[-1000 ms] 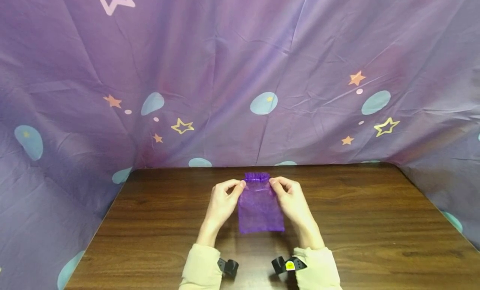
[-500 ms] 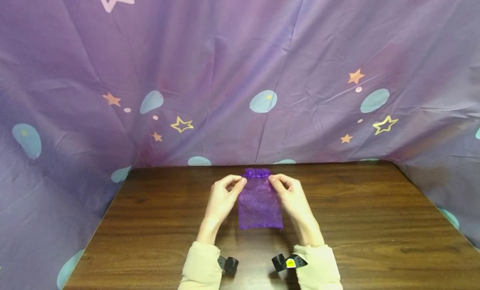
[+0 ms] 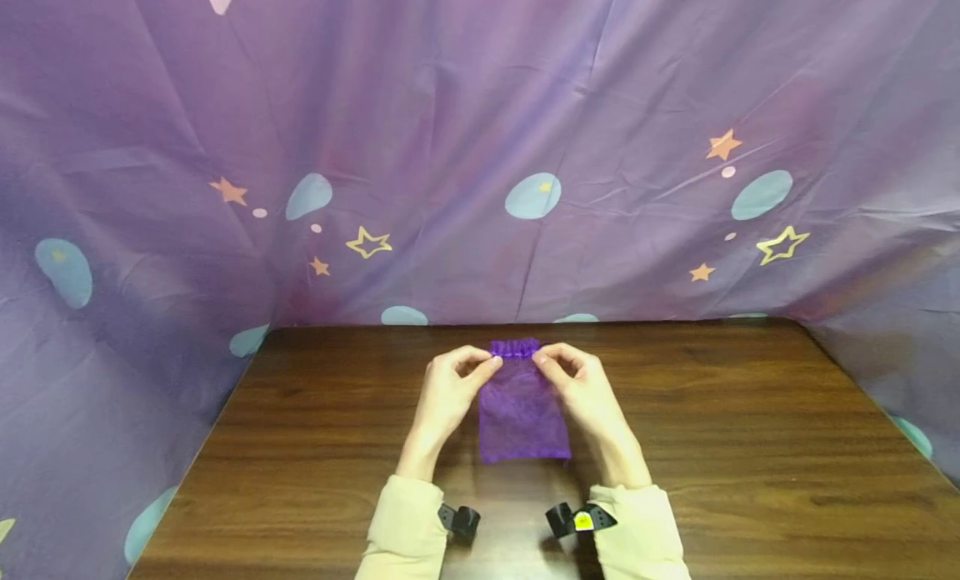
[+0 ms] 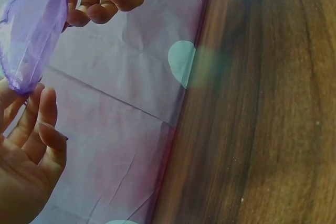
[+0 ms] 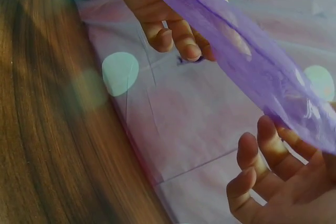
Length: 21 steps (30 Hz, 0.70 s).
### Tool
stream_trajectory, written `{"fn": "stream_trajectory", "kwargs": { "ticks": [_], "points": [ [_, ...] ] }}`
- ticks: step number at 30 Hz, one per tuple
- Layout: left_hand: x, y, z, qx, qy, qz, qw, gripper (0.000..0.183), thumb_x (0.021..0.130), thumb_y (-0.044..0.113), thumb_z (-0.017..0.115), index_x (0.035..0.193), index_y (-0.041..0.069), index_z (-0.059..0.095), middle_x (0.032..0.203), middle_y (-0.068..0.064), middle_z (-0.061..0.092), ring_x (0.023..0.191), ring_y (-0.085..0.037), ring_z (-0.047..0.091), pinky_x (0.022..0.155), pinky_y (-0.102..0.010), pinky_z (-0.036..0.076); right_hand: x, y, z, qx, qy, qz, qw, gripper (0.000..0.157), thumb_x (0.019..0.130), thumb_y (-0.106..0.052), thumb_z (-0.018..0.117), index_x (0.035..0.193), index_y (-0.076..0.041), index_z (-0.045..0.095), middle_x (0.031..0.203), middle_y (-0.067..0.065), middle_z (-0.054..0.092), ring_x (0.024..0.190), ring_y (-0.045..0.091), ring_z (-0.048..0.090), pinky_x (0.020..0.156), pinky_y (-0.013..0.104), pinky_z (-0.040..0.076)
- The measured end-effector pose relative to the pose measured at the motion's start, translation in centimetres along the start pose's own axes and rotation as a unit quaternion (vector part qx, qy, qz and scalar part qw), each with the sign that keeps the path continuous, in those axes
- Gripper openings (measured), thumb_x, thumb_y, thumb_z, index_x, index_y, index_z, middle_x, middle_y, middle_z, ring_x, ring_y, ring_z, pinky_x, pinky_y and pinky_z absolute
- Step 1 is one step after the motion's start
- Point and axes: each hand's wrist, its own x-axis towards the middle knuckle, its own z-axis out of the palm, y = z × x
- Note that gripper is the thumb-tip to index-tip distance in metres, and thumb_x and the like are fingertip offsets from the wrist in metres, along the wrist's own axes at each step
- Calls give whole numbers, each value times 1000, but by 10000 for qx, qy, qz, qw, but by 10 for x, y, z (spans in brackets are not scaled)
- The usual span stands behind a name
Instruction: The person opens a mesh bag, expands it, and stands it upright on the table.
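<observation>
- Table [image 3: 300, 447]: wood-patterned, one in number. Its back edge meets the backdrop [image 3: 435, 147], and both back corners are rounded. Side edges run outward toward the viewer, with backdrop cloth hanging along each.
- Room for moving: tabletop extends well past the hands to left and right; both side edges lie well apart from them. The back edge is near the fingertips in the head view.
- Purple bag [image 3: 522, 413]: one, sheer, located between the two hands over the middle of the table. Its gathered top points to the back edge; its straight bottom edge faces the wearer.
- Left hand [image 3: 442, 390]: thumb and forefinger pinch the bag's left side, just below the gathered top. The remaining fingers are bent, apart from the fabric in the wrist views.
- Right hand [image 3: 588, 388]: thumb and forefinger pinch the opposite side at a matching height.
- Further count: two pale sleeves [image 3: 405, 530]; two black wrist cameras [image 3: 460, 522], one beside each sleeve; one yellow label [image 3: 583, 522], at the right wrist; four orange stars [image 3: 723, 144] on the backdrop.
</observation>
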Motion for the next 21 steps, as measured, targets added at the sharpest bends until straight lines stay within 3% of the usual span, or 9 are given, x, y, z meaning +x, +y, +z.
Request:
{"fn": "stream_trajectory", "kwargs": {
  "ticks": [8,18,21],
  "points": [
    [2,0,-3,-48,139,-27,9999,17,84,19,78,93,5,74,82,-4,72,68,-13,64,64,-26,51,2,-2,1,179,160,-469,9986,11,90,-1,67,94,9,64,72,0,57,63,9,50,55,20,40],
    [1,-1,-8,-178,91,-18,9998,12,84,14,78,89,6,70,78,-3,69,65,-13,62,62,-25,49,1,0,3,268,163,-471,9984,9,89,2,66,91,8,60,74,1,55,61,8,48,53,20,38],
    [-1,5,-10,-211,74,5,9998,9,84,10,76,89,4,71,80,-6,69,64,-13,61,60,-23,46,1,0,2,169,205,-486,9985,8,89,2,66,90,8,61,75,1,55,63,8,49,55,20,40]
  ]
}}
